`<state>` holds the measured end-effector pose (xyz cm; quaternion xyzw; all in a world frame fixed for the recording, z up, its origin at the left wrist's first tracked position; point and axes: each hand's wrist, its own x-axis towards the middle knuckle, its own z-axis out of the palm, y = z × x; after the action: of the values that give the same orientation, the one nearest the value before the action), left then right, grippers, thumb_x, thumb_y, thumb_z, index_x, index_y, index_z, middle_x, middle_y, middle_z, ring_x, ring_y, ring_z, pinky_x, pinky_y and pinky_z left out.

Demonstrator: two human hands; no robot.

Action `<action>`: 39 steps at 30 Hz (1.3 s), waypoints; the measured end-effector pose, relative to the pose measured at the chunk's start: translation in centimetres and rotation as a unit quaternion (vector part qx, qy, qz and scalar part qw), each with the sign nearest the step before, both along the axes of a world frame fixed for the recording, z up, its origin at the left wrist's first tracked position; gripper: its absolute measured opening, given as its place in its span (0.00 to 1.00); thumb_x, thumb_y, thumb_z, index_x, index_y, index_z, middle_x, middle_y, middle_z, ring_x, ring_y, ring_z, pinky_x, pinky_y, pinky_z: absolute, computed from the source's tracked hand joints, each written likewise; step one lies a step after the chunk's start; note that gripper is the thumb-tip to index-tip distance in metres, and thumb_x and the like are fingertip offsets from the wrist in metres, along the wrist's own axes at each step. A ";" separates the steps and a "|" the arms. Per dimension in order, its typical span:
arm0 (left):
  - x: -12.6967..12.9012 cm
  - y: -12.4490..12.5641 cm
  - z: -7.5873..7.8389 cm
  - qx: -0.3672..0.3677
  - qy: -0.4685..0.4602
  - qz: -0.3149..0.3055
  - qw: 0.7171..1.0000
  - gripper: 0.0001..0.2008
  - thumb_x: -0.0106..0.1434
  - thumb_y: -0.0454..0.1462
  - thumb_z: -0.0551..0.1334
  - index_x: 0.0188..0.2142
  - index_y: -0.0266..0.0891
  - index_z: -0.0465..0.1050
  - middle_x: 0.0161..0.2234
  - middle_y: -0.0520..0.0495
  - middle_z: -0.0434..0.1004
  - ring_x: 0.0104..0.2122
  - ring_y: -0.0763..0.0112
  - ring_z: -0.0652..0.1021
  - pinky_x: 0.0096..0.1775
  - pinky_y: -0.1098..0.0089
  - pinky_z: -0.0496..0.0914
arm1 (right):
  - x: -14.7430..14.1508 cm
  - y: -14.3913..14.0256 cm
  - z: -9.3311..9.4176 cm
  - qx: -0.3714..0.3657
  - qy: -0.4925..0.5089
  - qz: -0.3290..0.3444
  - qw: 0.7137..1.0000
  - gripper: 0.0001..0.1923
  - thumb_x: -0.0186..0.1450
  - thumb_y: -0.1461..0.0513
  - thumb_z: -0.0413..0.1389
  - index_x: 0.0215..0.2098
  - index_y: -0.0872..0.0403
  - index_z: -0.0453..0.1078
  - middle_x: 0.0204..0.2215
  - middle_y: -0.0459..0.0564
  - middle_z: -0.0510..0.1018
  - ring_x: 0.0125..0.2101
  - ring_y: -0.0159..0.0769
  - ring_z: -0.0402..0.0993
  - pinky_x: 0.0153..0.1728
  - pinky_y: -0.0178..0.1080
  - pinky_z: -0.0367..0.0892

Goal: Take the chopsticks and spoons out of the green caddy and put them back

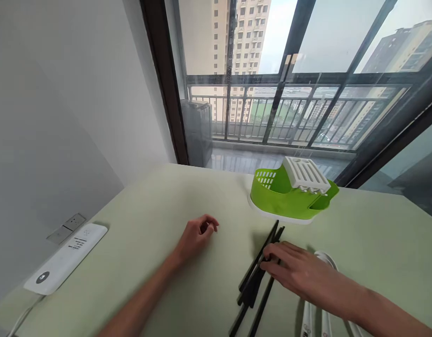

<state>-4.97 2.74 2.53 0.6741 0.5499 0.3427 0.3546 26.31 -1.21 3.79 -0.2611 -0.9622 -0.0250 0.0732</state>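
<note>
Several black chopsticks (pixel 254 281) lie in a loose slanted bundle on the table, some crossing others. My right hand (pixel 289 267) is over their upper part, thumb and fingers closed on some of them; how many is hidden. To the left, my left hand (pixel 198 236) rests on the tabletop, loosely curled, with a gap between thumb and forefinger and nothing held. Under and beside my right forearm are white spoons (pixel 307 318) with printed handles, partly covered by the arm. Beyond the chopsticks stands a green utensil caddy (pixel 279 201) with a white slotted holder (pixel 305 174).
A white power strip (pixel 68 257) with a cable lies at the table's left edge, near a wall socket (pixel 74 221). The pale green table (pixel 156 201) meets a wall on the left. Behind it are large dark-framed windows (pixel 286 75) facing a balcony railing.
</note>
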 end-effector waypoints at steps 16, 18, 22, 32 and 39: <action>0.0 0.0 -0.7 0.026 -0.003 -0.018 1.000 0.11 0.65 0.35 0.54 0.36 0.38 0.77 0.29 0.51 0.78 0.24 0.77 0.67 0.29 0.74 0.60 | -2.4 1.0 -0.1 0.126 -0.054 0.086 0.987 0.07 0.67 0.70 0.59 0.34 0.53 0.68 0.33 0.47 0.71 0.34 0.38 0.68 0.34 0.42 0.61; 0.0 0.0 -0.8 0.029 -0.001 -0.019 0.999 0.11 0.65 0.35 0.54 0.36 0.38 0.77 0.30 0.51 0.79 0.24 0.77 0.68 0.29 0.74 0.61 | -2.6 1.1 -0.1 0.130 -0.058 0.089 0.986 0.08 0.67 0.70 0.59 0.33 0.53 0.68 0.33 0.47 0.71 0.33 0.38 0.67 0.33 0.42 0.61; 0.0 -0.1 -0.8 0.032 0.001 -0.015 0.999 0.11 0.64 0.34 0.54 0.36 0.38 0.76 0.29 0.52 0.79 0.24 0.77 0.69 0.29 0.74 0.61 | -2.9 1.3 -0.1 0.127 -0.068 0.104 0.984 0.08 0.68 0.69 0.59 0.32 0.53 0.69 0.32 0.48 0.71 0.33 0.39 0.67 0.34 0.42 0.61; -0.1 -0.1 -0.6 0.051 0.025 -0.025 0.998 0.11 0.64 0.34 0.55 0.36 0.38 0.77 0.28 0.52 0.77 0.24 0.77 0.67 0.28 0.74 0.60 | -3.4 1.9 0.3 0.107 -0.078 0.119 0.984 0.08 0.71 0.68 0.55 0.33 0.55 0.69 0.33 0.47 0.71 0.34 0.37 0.67 0.34 0.42 0.59; -0.2 -0.1 -0.9 0.048 0.035 -0.032 0.998 0.11 0.65 0.35 0.54 0.37 0.39 0.77 0.30 0.52 0.78 0.24 0.76 0.68 0.29 0.74 0.61 | -3.1 1.7 2.0 0.135 -0.095 0.124 0.979 0.10 0.71 0.69 0.54 0.32 0.55 0.68 0.33 0.46 0.71 0.33 0.36 0.68 0.32 0.42 0.58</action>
<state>-5.14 2.66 1.64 0.7192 0.5232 0.3335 0.3125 23.18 0.54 5.78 -0.1240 -0.9775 -0.1697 0.0186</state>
